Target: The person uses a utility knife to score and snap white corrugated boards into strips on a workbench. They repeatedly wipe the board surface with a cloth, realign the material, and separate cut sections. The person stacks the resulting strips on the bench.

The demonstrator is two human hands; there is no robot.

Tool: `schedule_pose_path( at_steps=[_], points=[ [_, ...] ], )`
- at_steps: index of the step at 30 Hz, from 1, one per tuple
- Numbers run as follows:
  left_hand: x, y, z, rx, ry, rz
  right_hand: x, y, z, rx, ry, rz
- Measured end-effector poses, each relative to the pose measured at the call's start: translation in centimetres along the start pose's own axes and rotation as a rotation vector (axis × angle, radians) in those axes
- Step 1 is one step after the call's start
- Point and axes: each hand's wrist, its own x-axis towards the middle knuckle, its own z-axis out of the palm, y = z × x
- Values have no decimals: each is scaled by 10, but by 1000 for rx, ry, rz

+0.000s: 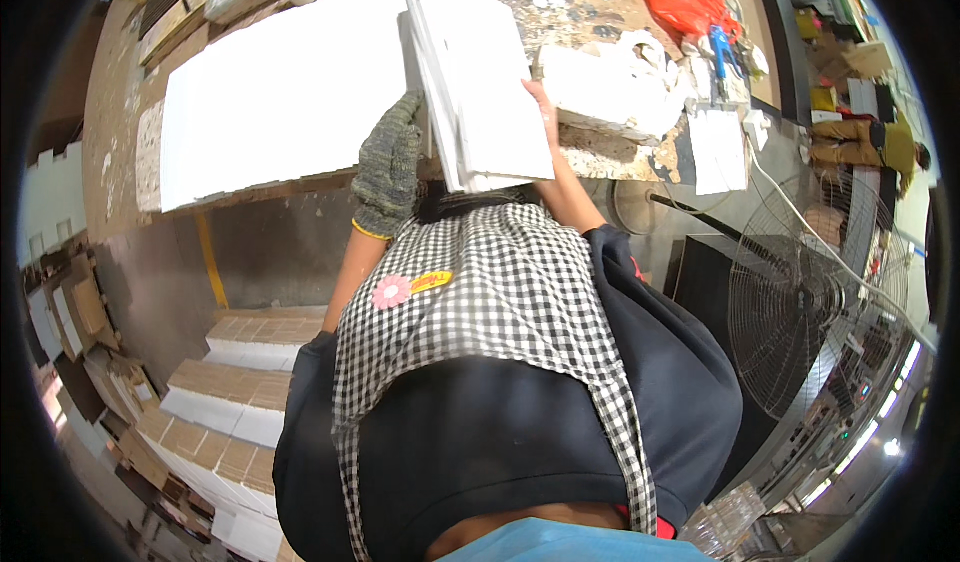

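Between my hands is a white rectangular block [495,92] with a layered left side, tilted over the near edge of the workbench. Whether it is a flat box or a stack of boards, I cannot tell. My left hand [390,167], in a grey knitted glove with a yellow cuff, presses on its left side, the fingertips partly hidden. Bare, my right hand [545,122] grips the right side, with the thumb showing on the edge. A large white sheet [270,102] lies flat on the bench to the left of the block.
White wrapped material [610,87], a red plastic bag [685,0] and a blue-handled tool [720,50] lie on the stained workbench [570,2]. At the right stands a wire-caged fan [810,297]. Stacked white boxes [220,402] fill the lower left. Another person [870,142] stands far right.
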Motion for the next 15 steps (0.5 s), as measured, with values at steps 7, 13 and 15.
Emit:
schedule_pose_path(
  at_steps=[7, 13, 15],
  points=[
    [32, 22, 36, -232, -70, -292, 31, 13, -28, -17, -91, 45],
    [44, 10, 38, -407, -46, -307, 17, 7, -19, -234, 87, 11],
    [49, 6, 31, -481, -68, -353, -9, -7, -5, -1072, 154, 154]
  ],
)
